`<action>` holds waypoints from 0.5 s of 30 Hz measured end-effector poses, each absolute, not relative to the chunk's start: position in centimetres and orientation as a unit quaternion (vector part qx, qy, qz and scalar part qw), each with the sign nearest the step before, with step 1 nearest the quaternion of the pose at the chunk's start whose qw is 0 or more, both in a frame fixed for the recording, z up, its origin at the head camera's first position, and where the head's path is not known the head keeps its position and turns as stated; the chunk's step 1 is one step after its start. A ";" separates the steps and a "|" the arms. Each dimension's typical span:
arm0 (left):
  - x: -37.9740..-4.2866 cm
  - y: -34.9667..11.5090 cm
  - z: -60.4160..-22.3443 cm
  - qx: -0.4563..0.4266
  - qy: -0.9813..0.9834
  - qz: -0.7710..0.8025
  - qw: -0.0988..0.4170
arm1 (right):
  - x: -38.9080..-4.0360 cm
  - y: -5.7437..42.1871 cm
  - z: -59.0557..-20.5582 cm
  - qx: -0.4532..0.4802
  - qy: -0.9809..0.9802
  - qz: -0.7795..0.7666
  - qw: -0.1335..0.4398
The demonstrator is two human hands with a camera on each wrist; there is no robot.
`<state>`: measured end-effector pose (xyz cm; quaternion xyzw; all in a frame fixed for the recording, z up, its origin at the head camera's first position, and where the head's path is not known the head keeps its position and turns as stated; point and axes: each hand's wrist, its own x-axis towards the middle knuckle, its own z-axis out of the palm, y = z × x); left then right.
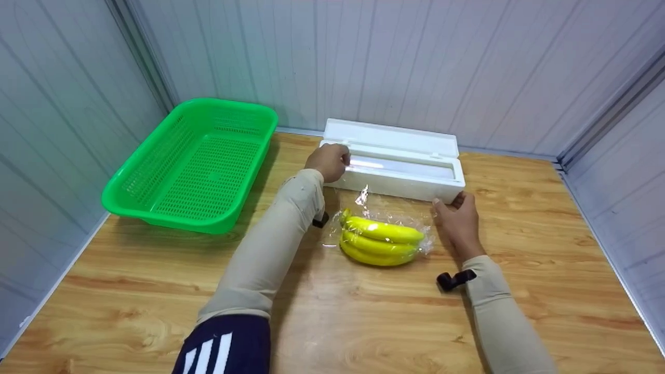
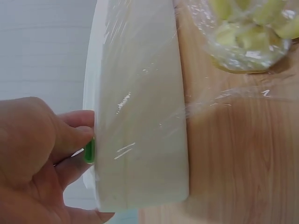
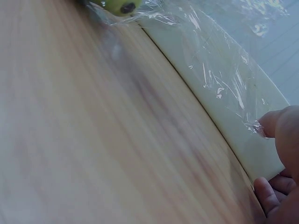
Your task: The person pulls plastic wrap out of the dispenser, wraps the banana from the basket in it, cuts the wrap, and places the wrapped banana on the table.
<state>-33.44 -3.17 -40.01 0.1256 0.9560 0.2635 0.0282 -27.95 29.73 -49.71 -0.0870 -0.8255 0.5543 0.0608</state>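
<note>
A long white cling film box lies with its lid raised at the back. At its left end my left hand pinches a small green slider on the top edge. My right hand grips the right end, thumb against the front face and on the film's edge, other fingers round the lower corner. Clear cling film hangs down the front of the box and stretches to a bunch of bananas. The bananas lie in front of the box, wrapped in film.
A green perforated plastic basket stands on the left of the wooden table. White panel walls rise behind the box and on both sides. A black wrist camera sits on the right sleeve.
</note>
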 end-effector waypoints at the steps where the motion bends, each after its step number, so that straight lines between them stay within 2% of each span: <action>1: -33.4 -3.2 -40.1 0.125 0.955 0.267 0.028 | -27.9 29.7 -49.7 -0.089 -0.823 0.559 0.058; 15: -33.3 -3.7 -40.8 0.116 0.949 0.293 0.017 | -27.6 29.5 -49.6 -0.091 -0.812 0.573 0.055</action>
